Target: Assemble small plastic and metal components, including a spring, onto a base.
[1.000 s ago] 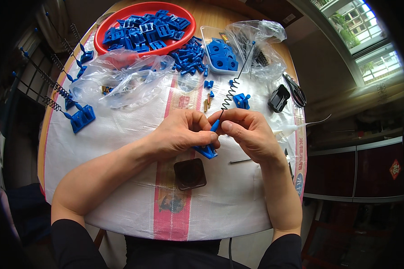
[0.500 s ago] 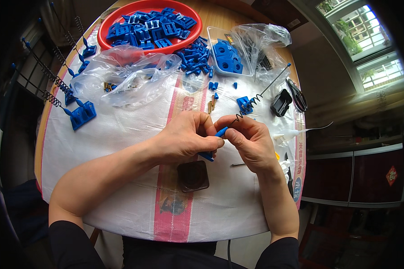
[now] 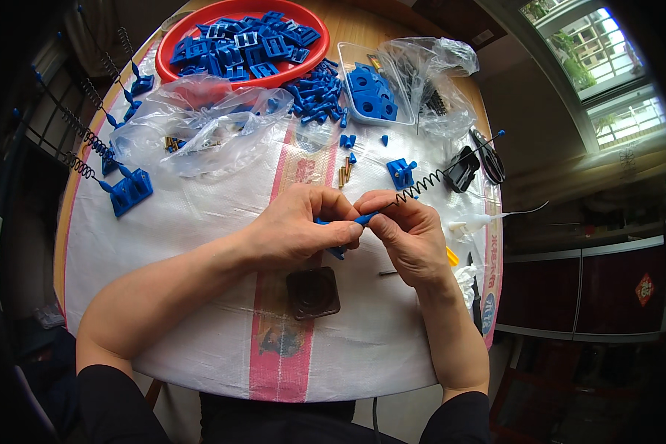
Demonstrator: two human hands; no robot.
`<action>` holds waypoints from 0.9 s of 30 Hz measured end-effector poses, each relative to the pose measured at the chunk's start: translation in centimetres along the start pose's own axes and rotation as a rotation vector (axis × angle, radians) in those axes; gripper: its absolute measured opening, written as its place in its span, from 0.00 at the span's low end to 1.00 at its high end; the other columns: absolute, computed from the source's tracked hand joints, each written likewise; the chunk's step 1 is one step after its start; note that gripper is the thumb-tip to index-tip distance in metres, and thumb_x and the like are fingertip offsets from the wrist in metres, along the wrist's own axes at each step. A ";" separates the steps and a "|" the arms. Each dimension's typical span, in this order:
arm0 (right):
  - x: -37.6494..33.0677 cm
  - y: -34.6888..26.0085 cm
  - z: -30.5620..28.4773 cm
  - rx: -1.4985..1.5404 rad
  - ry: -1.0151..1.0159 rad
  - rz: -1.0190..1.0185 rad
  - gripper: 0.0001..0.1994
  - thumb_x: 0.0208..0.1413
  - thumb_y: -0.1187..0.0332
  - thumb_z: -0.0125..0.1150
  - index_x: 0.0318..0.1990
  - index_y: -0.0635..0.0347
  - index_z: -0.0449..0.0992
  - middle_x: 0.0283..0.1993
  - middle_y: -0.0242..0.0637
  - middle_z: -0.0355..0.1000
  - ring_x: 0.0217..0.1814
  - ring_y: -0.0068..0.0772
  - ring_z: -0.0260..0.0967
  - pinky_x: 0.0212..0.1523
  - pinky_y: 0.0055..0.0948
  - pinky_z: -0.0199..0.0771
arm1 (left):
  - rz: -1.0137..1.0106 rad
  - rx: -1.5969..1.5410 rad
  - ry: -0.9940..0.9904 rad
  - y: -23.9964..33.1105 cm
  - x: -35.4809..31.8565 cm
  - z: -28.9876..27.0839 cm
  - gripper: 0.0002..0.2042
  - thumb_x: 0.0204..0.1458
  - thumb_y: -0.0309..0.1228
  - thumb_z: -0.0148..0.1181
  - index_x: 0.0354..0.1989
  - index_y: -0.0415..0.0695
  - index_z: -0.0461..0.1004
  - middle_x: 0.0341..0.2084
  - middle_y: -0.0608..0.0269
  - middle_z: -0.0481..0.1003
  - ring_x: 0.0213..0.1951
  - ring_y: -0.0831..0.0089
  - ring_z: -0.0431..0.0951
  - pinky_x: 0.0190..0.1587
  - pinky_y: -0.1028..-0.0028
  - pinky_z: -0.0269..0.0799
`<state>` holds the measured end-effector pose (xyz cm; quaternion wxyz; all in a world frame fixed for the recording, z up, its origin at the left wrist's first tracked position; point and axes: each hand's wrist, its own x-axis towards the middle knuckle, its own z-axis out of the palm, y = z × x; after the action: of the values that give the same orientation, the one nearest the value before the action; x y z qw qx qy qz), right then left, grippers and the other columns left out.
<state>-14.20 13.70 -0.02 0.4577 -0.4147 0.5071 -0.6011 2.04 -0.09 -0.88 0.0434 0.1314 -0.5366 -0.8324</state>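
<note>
Above the middle of the table, my left hand (image 3: 303, 226) pinches a blue plastic part (image 3: 337, 253), which shows only in pieces below and behind its fingers. Close against it, my right hand (image 3: 408, 235) has thumb and forefinger closed on the blue sleeve (image 3: 366, 218) of a black coiled spring (image 3: 422, 189). A thin rod with a small blue tip (image 3: 500, 134) runs on from the coil toward the upper right. How sleeve and blue part join is hidden by my fingers. Below my hands sits a dark square dish (image 3: 313, 293).
A red basin (image 3: 169, 74) holds blue plates; loose blue sleeves (image 3: 318, 92) lie beside it. Behind are a clear box (image 3: 402, 117) and plastic bags (image 3: 200, 126). Brass pins (image 3: 344, 172) and a blue base (image 3: 402, 174) lie ahead. Finished-looking spring pieces (image 3: 132, 191) line the left edge.
The spring and rod have swung down to the right and lie flatter, and the blue sleeve has tilted with them. Both hands keep their grip in nearly the same place.
</note>
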 end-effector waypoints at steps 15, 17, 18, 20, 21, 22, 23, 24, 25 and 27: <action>-0.3 1.3 0.4 -0.020 0.067 -0.074 0.07 0.59 0.76 0.61 0.43 0.67 0.79 0.46 0.37 0.76 0.48 0.25 0.72 0.52 0.25 0.73 | 0.028 -0.085 -0.049 -0.5 0.0 -0.5 0.08 0.55 0.28 0.64 0.38 0.36 0.75 0.30 0.60 0.79 0.34 0.76 0.79 0.39 0.75 0.75; -0.3 1.4 0.6 -0.012 0.079 -0.088 0.07 0.59 0.76 0.61 0.43 0.68 0.79 0.46 0.38 0.76 0.48 0.26 0.72 0.52 0.26 0.73 | 0.032 -0.078 -0.043 -0.4 0.0 -0.5 0.08 0.55 0.28 0.64 0.38 0.36 0.75 0.30 0.60 0.79 0.33 0.76 0.79 0.39 0.75 0.75; -0.3 1.4 0.7 -0.009 0.081 -0.096 0.07 0.59 0.76 0.61 0.43 0.68 0.79 0.46 0.38 0.76 0.48 0.26 0.72 0.52 0.26 0.73 | 0.031 -0.069 -0.038 -0.4 0.0 -0.4 0.08 0.55 0.27 0.64 0.38 0.36 0.76 0.30 0.60 0.79 0.33 0.76 0.78 0.39 0.75 0.75; -0.4 1.3 0.9 -0.009 0.089 -0.104 0.07 0.59 0.76 0.61 0.43 0.68 0.79 0.46 0.38 0.76 0.48 0.26 0.72 0.52 0.26 0.73 | 0.028 -0.057 -0.025 -0.3 0.0 -0.4 0.08 0.55 0.27 0.64 0.38 0.36 0.76 0.30 0.61 0.79 0.33 0.76 0.78 0.38 0.75 0.75; -0.4 1.3 1.0 -0.010 0.094 -0.104 0.07 0.59 0.76 0.61 0.43 0.68 0.79 0.45 0.39 0.76 0.48 0.26 0.72 0.52 0.26 0.73 | 0.025 -0.054 -0.017 -0.3 -0.1 -0.4 0.07 0.55 0.27 0.64 0.38 0.36 0.76 0.30 0.61 0.79 0.33 0.77 0.78 0.38 0.75 0.75; -0.4 1.4 1.1 -0.011 0.098 -0.104 0.07 0.59 0.76 0.61 0.43 0.68 0.78 0.45 0.39 0.76 0.48 0.26 0.72 0.52 0.26 0.73 | 0.022 -0.050 -0.009 -0.2 -0.1 -0.4 0.07 0.55 0.27 0.64 0.37 0.36 0.76 0.30 0.61 0.79 0.33 0.77 0.78 0.38 0.75 0.75; -0.4 1.3 1.1 -0.010 0.108 -0.108 0.07 0.59 0.76 0.61 0.43 0.68 0.78 0.45 0.39 0.76 0.48 0.26 0.72 0.52 0.26 0.73 | 0.036 -0.054 -0.010 -0.3 -0.1 -0.3 0.07 0.55 0.27 0.64 0.37 0.36 0.76 0.30 0.61 0.79 0.33 0.77 0.78 0.38 0.75 0.75; -0.4 1.3 1.2 -0.008 0.117 -0.112 0.07 0.59 0.75 0.61 0.43 0.68 0.78 0.45 0.39 0.76 0.48 0.26 0.72 0.52 0.26 0.73 | 0.049 -0.057 -0.010 -0.3 0.0 -0.3 0.07 0.55 0.26 0.64 0.37 0.36 0.76 0.30 0.61 0.79 0.33 0.77 0.78 0.38 0.75 0.75; -0.5 1.3 1.3 -0.006 0.125 -0.116 0.07 0.59 0.75 0.61 0.43 0.68 0.78 0.45 0.39 0.76 0.47 0.26 0.72 0.52 0.26 0.73 | 0.062 -0.060 -0.010 -0.4 0.0 -0.3 0.07 0.55 0.26 0.64 0.37 0.36 0.76 0.29 0.61 0.79 0.33 0.77 0.78 0.37 0.75 0.75; -0.5 1.4 1.5 -0.007 0.146 -0.116 0.07 0.59 0.75 0.61 0.43 0.69 0.78 0.45 0.39 0.76 0.47 0.26 0.72 0.51 0.26 0.73 | 0.054 -0.044 -0.002 -0.5 0.0 -0.3 0.07 0.55 0.26 0.64 0.37 0.36 0.76 0.30 0.60 0.79 0.33 0.77 0.78 0.38 0.75 0.75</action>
<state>-12.44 13.80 -1.17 0.3824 -0.4002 0.5162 -0.6536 2.14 -0.19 -1.43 0.0681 0.1152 -0.5216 -0.8426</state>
